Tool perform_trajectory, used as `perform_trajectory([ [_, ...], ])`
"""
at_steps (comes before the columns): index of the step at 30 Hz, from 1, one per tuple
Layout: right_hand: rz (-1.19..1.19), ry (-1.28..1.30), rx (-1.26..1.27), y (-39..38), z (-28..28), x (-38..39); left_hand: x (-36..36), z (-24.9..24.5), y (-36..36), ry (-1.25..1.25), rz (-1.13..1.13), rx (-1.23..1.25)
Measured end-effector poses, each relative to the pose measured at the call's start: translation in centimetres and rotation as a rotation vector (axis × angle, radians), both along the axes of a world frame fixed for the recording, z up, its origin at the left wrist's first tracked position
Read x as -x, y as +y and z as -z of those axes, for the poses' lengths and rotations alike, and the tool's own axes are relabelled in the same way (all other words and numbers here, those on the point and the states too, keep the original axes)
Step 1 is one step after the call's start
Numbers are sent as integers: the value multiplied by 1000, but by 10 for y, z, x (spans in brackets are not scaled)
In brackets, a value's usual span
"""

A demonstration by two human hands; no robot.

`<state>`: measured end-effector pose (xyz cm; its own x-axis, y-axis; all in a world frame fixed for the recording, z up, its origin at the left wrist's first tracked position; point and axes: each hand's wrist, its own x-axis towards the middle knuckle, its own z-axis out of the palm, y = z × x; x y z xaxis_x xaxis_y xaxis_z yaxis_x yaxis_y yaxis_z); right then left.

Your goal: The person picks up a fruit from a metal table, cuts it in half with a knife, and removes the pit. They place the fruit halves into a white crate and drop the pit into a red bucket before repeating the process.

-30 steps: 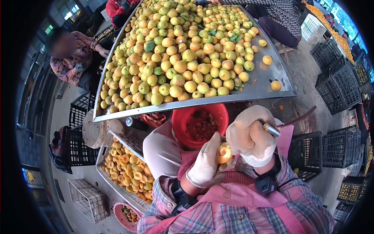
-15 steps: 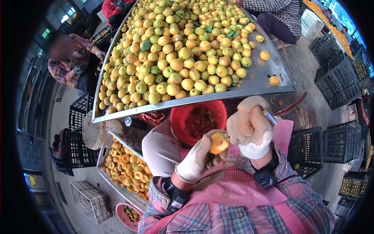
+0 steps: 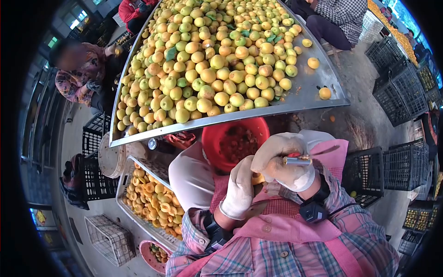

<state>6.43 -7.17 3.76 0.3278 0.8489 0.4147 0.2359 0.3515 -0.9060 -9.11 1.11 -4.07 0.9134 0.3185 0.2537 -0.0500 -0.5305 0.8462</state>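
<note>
My left hand [image 3: 238, 189], in a pale glove, is closed around an apricot [image 3: 258, 179]; only a slice of its orange flesh shows between the hands. Pressed close against it, my right hand [image 3: 285, 161], gloved too, grips a slim tool with a metal collar [image 3: 297, 161] and a thin reddish-brown end that is blurred. The tool's working end is hidden by the fingers. Just beyond the hands, a red basin [image 3: 211, 143] holds dark, wet scraps. To the left, a white crate [image 3: 121, 196] is filled with halved apricots [image 3: 154, 198].
A metal-rimmed table [image 3: 318, 107] heaped with whole apricots [image 3: 207, 74] spans the front. Black crates [image 3: 362, 175] stand at right and left. A white bucket [image 3: 109, 159], an empty white crate [image 3: 110, 240] and a pink basin [image 3: 146, 258] sit left. Other people work around the table.
My right hand has lowered and turned over the apricot, bringing the tool down with it. The fruit is now mostly covered by the hands. At left, a person's hand has risen.
</note>
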Motion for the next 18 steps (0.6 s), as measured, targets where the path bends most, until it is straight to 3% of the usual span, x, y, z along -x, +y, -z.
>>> perform_trajectory([
  [1, -81, 73, 1, 0, -1, 0, 5, 7, 0, 99, 50, 65],
  [3, -143, 94, 36, -1, -5, 2, 13, 37, -1, 72, 74, 14],
  [6, -211, 165, 47, -1, -2, 4, 10, 19, 2, 13, 119, -143],
  [8, -219, 44, 87, -2, -4, 2, 6, 8, 4, 388, 138, 490],
  [9, -221, 43, 88, -2, -3, 3, 4, 8, 5, 386, 137, 491],
  [11, -295, 113, 32, -1, 1, 3, 2, 10, 8, 61, 293, 182],
  [14, -292, 173, 64, -4, 0, 3, -1, 4, 4, 37, 238, 367],
  [16, -66, 284, 123, -4, -2, 9, 1, -10, 3, 108, 182, 420],
  [18, -135, 671, 83, -9, 50, 5, -3, -11, 6, 175, 123, 468],
])
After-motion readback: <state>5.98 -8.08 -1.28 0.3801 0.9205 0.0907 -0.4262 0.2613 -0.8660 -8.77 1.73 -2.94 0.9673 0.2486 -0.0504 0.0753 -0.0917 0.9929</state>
